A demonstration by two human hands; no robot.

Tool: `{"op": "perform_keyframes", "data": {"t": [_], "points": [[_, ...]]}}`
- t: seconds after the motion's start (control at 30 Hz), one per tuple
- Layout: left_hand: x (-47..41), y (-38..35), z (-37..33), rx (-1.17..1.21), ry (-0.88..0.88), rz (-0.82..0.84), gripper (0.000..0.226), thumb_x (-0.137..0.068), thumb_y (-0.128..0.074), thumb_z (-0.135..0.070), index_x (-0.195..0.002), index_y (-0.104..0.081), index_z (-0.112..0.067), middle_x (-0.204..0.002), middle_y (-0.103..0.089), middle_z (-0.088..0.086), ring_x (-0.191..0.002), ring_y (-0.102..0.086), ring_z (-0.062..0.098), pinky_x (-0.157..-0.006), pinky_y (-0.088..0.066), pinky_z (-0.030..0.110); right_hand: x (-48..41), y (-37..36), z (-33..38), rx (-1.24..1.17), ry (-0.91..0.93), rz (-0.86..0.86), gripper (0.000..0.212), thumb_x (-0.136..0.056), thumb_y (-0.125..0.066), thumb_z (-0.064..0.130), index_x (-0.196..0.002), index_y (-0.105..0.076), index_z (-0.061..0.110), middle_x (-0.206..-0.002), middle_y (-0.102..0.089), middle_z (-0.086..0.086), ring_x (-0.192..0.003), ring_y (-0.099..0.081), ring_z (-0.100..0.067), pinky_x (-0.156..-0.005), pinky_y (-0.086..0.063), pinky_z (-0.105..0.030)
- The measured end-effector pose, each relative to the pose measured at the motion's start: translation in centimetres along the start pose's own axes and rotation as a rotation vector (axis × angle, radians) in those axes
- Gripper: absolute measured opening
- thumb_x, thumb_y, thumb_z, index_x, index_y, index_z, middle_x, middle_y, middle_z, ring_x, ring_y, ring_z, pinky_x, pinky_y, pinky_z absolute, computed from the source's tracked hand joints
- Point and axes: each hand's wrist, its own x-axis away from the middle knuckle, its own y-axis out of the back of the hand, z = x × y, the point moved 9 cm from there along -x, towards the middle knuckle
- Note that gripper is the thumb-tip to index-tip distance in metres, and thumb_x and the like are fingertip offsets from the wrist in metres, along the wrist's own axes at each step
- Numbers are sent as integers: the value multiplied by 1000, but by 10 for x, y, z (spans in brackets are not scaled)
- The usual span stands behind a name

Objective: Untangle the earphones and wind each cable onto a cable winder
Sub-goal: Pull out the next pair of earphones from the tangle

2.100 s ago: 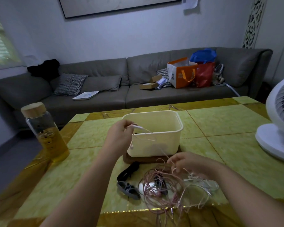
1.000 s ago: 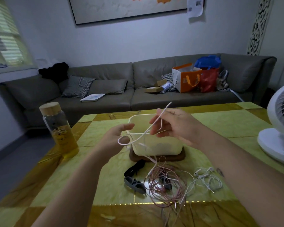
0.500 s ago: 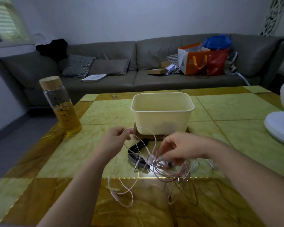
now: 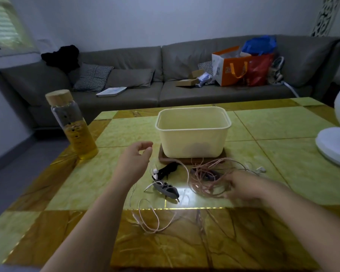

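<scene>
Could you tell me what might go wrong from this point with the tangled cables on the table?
1. The right hand seems to grip the pink cable tangle; a hard pull could tighten its knots.
2. Strands lie close to the grey cable winder, so a tug may drag it along.
3. The white earphones lie against the tangle and could get pulled into it.

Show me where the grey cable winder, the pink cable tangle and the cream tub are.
grey cable winder (image 4: 166,190), head view, on the middle of its body.
pink cable tangle (image 4: 200,185), head view, on the bunched loops at its left side.
cream tub (image 4: 192,142), head view, on its front wall.
</scene>
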Motion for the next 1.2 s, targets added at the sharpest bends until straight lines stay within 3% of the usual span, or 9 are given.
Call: {"op": "perform_keyframes", "data": {"t": [0.1,0.2,0.3,0.4,0.63,0.8,1.0,1.1,1.2], "points": [[-1,11,-12,-67,-64,-37,31,-100,-48,-21,-129,-59,-22,-125,-60,-6,-104,-60,15,-89,-49,33,-5,10,-6,43,-34,39,31,-88,-61,29,-109,-69,8,-99,-70,-4,-87,-65,-20,-66,-45,-28],[0,28,-24,-46,-137,-121,30,-101,-45,-19,-127,-58,-22,-121,-61,-10,-106,-58,10,-89,-49,29,3,39,18,92,20,49,19,-89,-61,27,-84,-68,11,-72,-60,0,-64,-54,-17,-56,-44,-28],[0,43,-29,16,-194,-170,28,-102,-42,-18,-123,-59,-25,-109,-64,-16,-86,-55,-6,-73,-42,13,5,71,60,23,121,-28,12,-92,-60,25,-96,-71,21,-82,-66,1,-67,-60,-15,-61,-51,-27],[-1,51,-30,92,-222,-169,27,-103,-41,-15,-122,-58,-25,-102,-66,-16,-53,-47,-3,-53,-38,12,-23,85,102,-57,227,-204,21,-94,-54,18,-108,-69,22,-106,-68,0,-93,-62,-18,-83,-50,-30],[-2,58,-28,108,-231,-100,28,-103,-40,-15,-123,-59,-23,-102,-69,-14,-52,-42,7,-53,-40,21,-100,27,153,-57,341,-167,48,-96,-40,-2,-140,-45,15,-144,-45,-5,-130,-43,-23,-103,-35,-30],[-7,66,-26,161,-237,-100,28,-103,-40,-13,-121,-60,-21,-101,-70,-10,-54,-40,16,-55,-42,36,-121,17,157,13,328,-149,30,-97,-50,16,-125,-60,13,-122,-62,-9,-109,-58,-25,-94,-48,-38],[-12,65,-28,195,-259,-105,27,-103,-41,-12,-117,-61,-24,-98,-71,-12,-50,-38,10,-49,-35,16,-120,11,148,171,345,-155,27,-96,-53,26,-115,-61,8,-107,-66,-8,-96,-62,-25,-81,-53,-37],[-7,63,-34,178,-262,-96,28,-103,-41,-12,-119,-61,-22,-98,-71,-12,-50,-45,-1,-56,-36,16,-102,33,139,-16,321,-329,27,-99,-46,26,-113,-59,7,-108,-63,-8,-101,-60,-26,-80,-47,-33],[-1,62,-36,166,-254,-80,28,-102,-41,-11,-119,-61,-21,-96,-71,-11,-53,-49,3,-66,-42,17,-74,67,115,-480,252,-525,24,-96,-47,24,-108,-60,7,-103,-65,-10,-97,-59,-28,-80,-46,-35]]}}
